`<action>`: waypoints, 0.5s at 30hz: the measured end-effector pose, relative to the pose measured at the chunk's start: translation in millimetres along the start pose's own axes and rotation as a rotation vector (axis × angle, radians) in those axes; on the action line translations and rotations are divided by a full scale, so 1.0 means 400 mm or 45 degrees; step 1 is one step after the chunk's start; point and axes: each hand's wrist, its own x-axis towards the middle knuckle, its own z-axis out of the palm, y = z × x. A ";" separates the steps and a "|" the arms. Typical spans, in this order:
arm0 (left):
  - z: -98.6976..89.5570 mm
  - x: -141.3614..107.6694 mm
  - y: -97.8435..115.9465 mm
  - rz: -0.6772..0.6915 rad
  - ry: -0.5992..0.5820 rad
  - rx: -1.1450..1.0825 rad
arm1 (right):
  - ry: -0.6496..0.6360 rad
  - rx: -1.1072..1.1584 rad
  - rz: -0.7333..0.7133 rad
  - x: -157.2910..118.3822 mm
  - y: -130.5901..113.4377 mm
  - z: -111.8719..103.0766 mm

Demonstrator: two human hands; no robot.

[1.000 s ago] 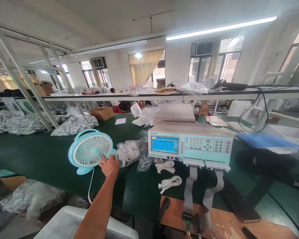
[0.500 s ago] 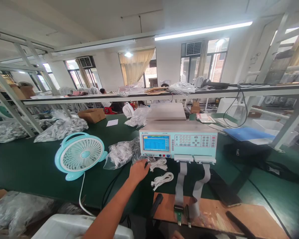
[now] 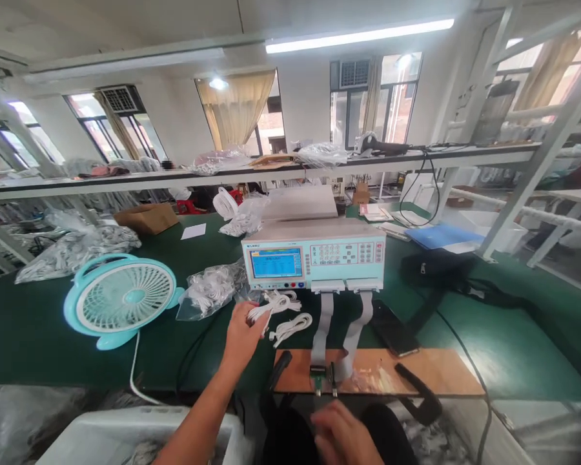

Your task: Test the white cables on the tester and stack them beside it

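My left hand [image 3: 242, 332] reaches out over the green table [image 3: 39, 329] and grips a coiled white cable [image 3: 277, 302] just in front of the pale blue tester box [image 3: 314, 253]. A second coiled white cable [image 3: 290, 327] lies right of that hand on the table. My right hand [image 3: 343, 436] hangs low near my lap, blurred, fingers loosely apart with nothing in them. Two grey ribbon cables [image 3: 341, 326] run from the tester down to connectors [image 3: 322, 378] on a wooden board [image 3: 416, 371].
A turquoise desk fan [image 3: 119, 299] stands at the left with its white cord trailing off the table edge. A clear bag of white cables [image 3: 210, 290] lies between fan and tester. A white bin [image 3: 126, 429] sits below. A black bag [image 3: 436, 268] lies at right.
My left hand has left the fan, crossed right past the bag and closed on a coiled white cable. The view has swung right and down; my right hand has come into view.
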 end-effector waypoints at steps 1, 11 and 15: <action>-0.008 -0.051 0.024 -0.108 -0.104 -0.194 | 0.002 0.010 -0.032 0.006 -0.008 -0.012; 0.113 -0.432 0.053 -0.861 -0.638 -0.892 | -0.104 -0.126 -0.086 -0.032 -0.007 -0.010; 0.138 -0.462 0.004 -0.610 -0.832 -0.627 | -0.116 -0.008 0.093 -0.097 0.045 -0.005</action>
